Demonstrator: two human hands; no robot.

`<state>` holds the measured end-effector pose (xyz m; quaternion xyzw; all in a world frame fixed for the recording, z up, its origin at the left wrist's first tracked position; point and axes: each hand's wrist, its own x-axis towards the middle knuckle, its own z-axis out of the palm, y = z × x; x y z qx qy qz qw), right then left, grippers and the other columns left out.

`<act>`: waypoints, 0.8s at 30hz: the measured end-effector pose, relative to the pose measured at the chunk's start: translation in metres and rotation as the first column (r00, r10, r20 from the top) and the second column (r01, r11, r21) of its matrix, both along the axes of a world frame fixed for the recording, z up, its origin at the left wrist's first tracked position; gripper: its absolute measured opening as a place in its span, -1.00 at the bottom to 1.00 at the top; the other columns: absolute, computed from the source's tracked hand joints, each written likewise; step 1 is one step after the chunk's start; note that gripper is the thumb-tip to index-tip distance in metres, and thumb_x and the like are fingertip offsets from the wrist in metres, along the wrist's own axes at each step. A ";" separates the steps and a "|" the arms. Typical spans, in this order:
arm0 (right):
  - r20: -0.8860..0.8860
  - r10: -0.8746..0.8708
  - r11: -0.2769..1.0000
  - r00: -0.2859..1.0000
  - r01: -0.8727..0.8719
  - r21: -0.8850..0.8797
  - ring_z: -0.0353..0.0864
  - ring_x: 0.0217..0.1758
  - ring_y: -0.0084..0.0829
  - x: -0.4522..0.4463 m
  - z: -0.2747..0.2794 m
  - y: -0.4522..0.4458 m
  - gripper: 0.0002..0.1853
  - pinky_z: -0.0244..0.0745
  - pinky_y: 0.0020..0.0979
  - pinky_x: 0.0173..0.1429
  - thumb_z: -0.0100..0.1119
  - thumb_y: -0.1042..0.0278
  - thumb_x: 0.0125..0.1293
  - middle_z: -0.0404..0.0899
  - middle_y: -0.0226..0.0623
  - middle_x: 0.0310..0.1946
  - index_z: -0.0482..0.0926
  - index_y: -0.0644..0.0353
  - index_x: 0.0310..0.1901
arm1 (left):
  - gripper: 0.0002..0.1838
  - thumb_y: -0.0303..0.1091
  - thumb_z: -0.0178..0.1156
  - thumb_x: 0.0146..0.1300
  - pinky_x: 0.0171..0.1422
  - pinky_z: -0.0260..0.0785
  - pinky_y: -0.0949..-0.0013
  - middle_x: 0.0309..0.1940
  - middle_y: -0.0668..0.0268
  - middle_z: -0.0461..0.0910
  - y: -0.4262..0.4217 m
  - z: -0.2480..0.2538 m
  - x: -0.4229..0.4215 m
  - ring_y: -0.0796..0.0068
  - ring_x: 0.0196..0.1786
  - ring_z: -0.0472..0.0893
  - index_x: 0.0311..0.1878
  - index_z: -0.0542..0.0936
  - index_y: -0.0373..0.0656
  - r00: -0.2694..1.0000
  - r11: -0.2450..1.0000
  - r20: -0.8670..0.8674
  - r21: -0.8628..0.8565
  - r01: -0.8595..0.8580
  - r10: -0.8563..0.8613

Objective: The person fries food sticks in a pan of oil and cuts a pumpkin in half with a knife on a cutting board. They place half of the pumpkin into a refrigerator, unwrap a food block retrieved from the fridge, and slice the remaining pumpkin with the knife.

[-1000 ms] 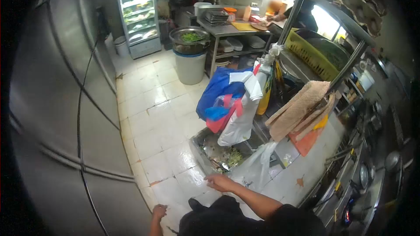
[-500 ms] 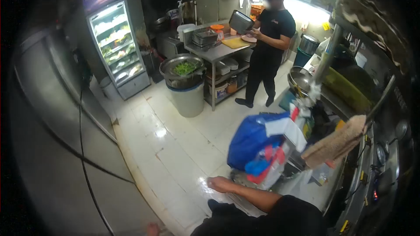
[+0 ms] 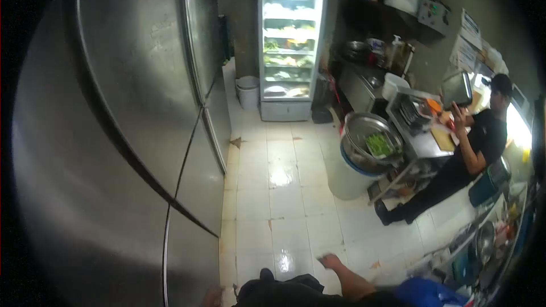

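Note:
My right hand [image 3: 330, 261] hangs over the tiled floor [image 3: 287, 202] at the lower middle, its fingers curled and blurred, with no object visible in it. At the bottom edge, beside the steel refrigerator doors [image 3: 142, 79], my left hand [image 3: 212, 295] shows only as a dim smear, and its fingers cannot be made out. Ahead on the right, a metal bowl [image 3: 355, 136] with chopped greens [image 3: 378, 145] rests on a white bin [image 3: 347, 179]. Part of a blue bag [image 3: 426, 291] shows at the bottom right, near my right arm.
A co-worker [image 3: 489, 131] in black stands at the steel table [image 3: 421, 143] on the right, holding up a metal tray [image 3: 456, 89]. A lit glass-door fridge [image 3: 289, 51] stands at the back, beside a small bin [image 3: 248, 92]. Pans [image 3: 484, 241] line the lower right.
The view has swung right to left, so the steel doors and lit fridge sit further right and the bags have slid to the bottom right. The co-worker has come into fuller view, lifting the tray.

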<state>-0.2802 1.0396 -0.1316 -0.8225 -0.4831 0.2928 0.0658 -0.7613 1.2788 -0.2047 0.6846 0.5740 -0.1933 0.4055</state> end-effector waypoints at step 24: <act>-0.262 -0.144 0.959 0.954 0.200 0.199 0.62 -0.45 -0.34 0.339 0.049 0.558 -0.72 0.49 -0.33 -0.28 0.07 0.22 0.20 0.61 -0.15 -0.55 0.60 0.30 -0.36 | -0.44 -0.29 0.21 0.15 0.05 0.35 0.29 -0.02 0.07 0.47 0.609 0.402 0.405 0.26 -0.01 0.50 0.21 0.32 -0.23 0.578 0.311 0.800 0.597 -0.739 -0.162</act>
